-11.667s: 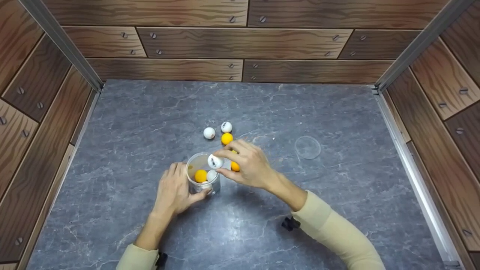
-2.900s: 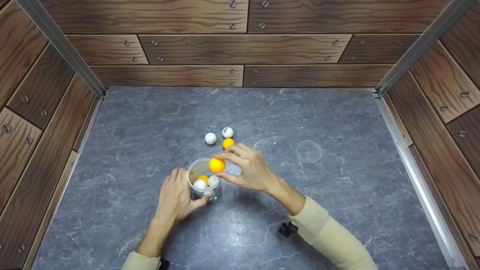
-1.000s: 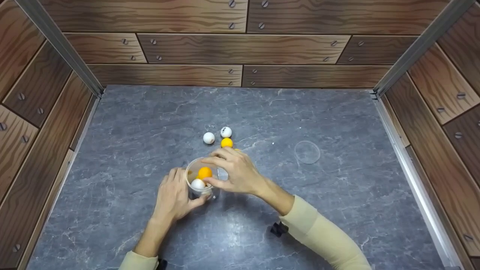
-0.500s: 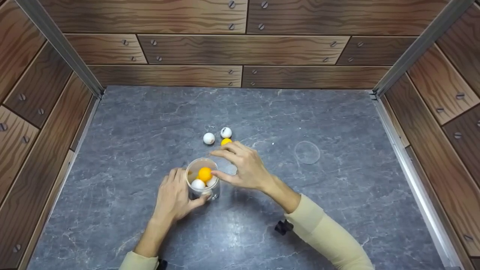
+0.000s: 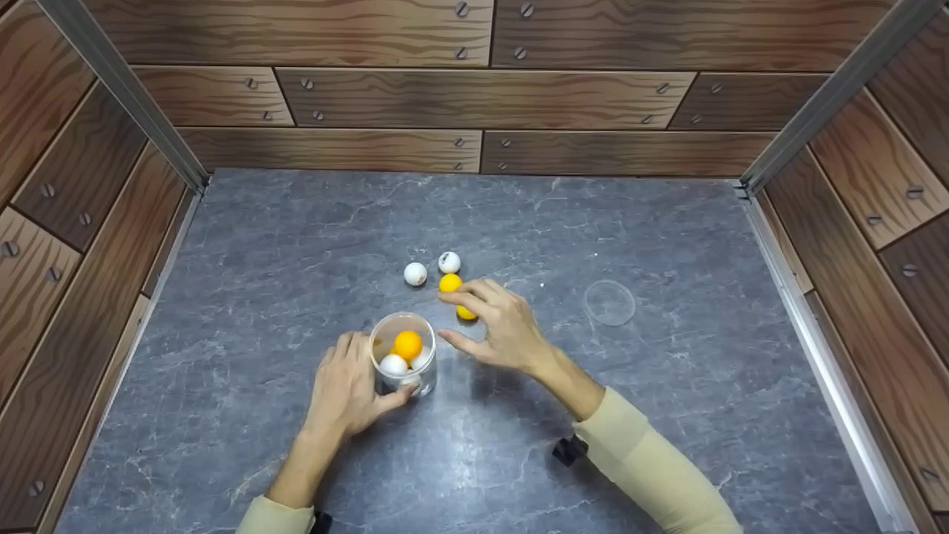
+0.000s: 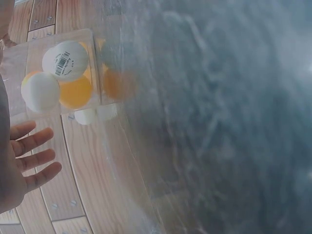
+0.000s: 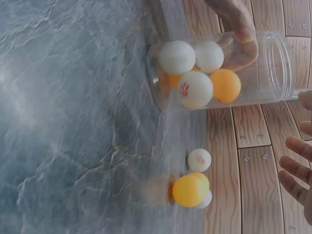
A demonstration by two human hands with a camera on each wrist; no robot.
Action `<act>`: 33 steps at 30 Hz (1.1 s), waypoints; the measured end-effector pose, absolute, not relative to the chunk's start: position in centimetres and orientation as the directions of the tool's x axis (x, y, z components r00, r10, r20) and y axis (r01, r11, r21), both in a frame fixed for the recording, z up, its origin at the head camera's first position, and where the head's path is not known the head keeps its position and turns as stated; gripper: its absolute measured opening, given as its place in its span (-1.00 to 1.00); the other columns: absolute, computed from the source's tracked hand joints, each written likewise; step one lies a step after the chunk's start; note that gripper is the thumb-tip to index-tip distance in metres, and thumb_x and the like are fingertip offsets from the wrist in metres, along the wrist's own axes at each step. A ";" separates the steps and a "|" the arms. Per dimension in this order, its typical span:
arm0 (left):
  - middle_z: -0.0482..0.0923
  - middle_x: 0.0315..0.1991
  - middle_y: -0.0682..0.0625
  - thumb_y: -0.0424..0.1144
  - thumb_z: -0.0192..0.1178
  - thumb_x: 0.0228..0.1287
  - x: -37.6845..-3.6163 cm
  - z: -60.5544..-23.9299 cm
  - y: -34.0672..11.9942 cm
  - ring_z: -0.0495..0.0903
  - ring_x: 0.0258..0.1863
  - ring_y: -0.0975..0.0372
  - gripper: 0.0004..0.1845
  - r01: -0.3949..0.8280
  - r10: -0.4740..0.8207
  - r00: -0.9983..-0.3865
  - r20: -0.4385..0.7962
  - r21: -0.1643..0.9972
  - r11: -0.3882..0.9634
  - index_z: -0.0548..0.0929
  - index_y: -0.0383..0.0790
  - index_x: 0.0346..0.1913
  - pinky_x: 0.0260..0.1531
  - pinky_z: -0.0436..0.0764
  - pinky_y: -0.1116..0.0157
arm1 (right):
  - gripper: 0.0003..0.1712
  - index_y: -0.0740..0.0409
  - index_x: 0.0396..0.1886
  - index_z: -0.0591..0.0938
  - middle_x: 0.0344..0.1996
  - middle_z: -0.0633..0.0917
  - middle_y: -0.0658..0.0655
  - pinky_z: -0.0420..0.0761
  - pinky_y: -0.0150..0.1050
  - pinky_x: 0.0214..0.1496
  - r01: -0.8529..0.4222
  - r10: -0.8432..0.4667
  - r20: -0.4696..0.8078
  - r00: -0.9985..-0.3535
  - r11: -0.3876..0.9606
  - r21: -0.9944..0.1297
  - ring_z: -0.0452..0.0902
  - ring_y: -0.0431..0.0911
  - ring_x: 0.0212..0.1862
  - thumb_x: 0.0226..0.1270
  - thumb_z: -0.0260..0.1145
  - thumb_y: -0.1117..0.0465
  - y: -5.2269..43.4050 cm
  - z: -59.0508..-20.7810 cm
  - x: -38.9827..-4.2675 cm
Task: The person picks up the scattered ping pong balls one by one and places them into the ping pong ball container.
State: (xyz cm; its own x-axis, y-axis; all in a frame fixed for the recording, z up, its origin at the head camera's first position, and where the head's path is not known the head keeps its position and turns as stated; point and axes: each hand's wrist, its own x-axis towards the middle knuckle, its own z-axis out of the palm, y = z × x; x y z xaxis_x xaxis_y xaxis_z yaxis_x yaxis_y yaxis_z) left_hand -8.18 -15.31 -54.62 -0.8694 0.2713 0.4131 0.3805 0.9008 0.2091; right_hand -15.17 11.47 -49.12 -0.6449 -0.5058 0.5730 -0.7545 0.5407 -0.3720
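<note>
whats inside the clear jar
Inside the jar are an orange ball on top, at least three white balls and another orange ball, partly hidden by the white ones. Anything fully behind them can't be seen.

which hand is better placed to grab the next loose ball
The right hand, I'd judge: it is empty and hovers near the loose orange balls, while the left hand holds the jar.

White glare on grey tabletop (image 5: 454, 478), soft shadows, hazy wrist views

Orange ball (image 5: 408, 345) now in jar (image 5: 399, 325) — right hand (image 5: 503, 328) withdrawn.
</note>
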 end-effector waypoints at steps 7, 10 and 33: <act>0.62 -0.09 -0.21 0.50 0.29 -0.01 -8.1 -54.6 -15.3 0.61 -0.07 -0.02 0.10 0.379 0.269 -0.873 0.406 0.219 0.899 0.53 -0.47 0.26 -0.22 0.64 0.05 | -0.42 0.05 0.17 0.75 -0.07 0.79 0.08 0.73 -0.16 -0.03 -0.732 -0.482 0.569 -0.667 0.570 -0.374 0.69 -0.04 -0.05 0.23 0.54 -0.12 12.2 -50.3 -15.7; 0.62 -0.08 -0.21 0.51 0.29 -0.01 -8.1 -54.7 -15.3 0.61 -0.06 -0.02 0.11 0.372 0.264 -0.879 0.396 0.225 0.900 0.52 -0.48 0.27 -0.21 0.64 0.04 | -0.41 0.05 0.18 0.74 -0.04 0.79 0.08 0.74 -0.15 0.02 -0.719 -0.481 0.553 -0.680 0.584 -0.377 0.70 -0.03 -0.02 0.23 0.54 -0.14 12.4 -50.9 -15.9; 0.62 -0.09 -0.21 0.51 0.26 -0.02 -8.1 -54.7 -15.3 0.61 -0.08 -0.03 0.06 0.366 0.261 -0.880 0.396 0.217 0.905 0.54 -0.44 0.19 -0.24 0.63 0.05 | -0.39 0.03 0.21 0.73 0.01 0.76 0.05 0.74 -0.05 0.01 -0.592 -0.452 0.388 -0.803 0.681 -0.432 0.68 0.00 0.03 0.28 0.50 -0.19 14.1 -54.4 -18.2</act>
